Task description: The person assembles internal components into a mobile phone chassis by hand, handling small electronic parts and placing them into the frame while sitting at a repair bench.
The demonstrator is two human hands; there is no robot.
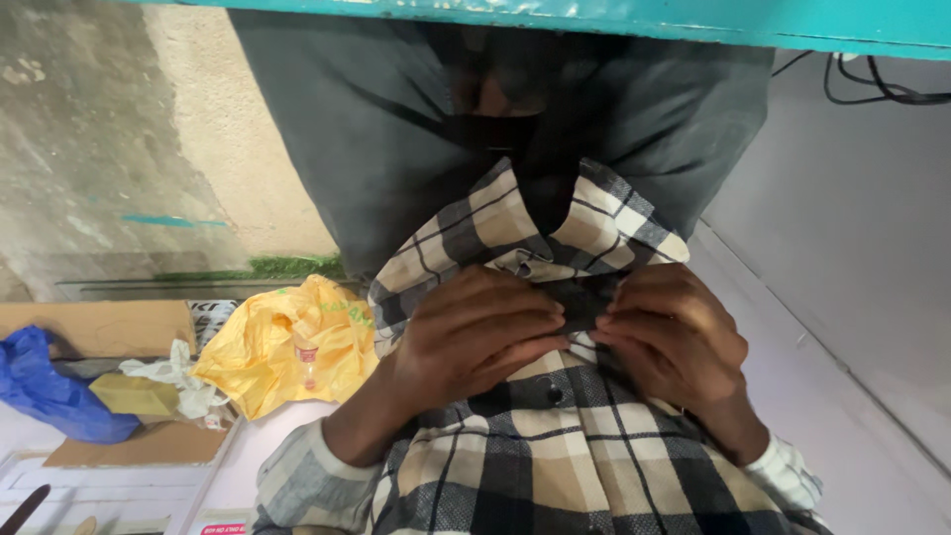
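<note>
Left hand (475, 337) and right hand (669, 342) meet at neck of checked shirt (555, 446), fingers curled, pinching dark collar band between them. Collar (525, 228) flares up just above grip; dark button just below it. Shirt body spreads down from grip, sleeves at either side. Grey cloth (396, 129) behind collar. Yellow bag (287, 347) left of left hand, blue bag (45, 391) farther left.
</note>
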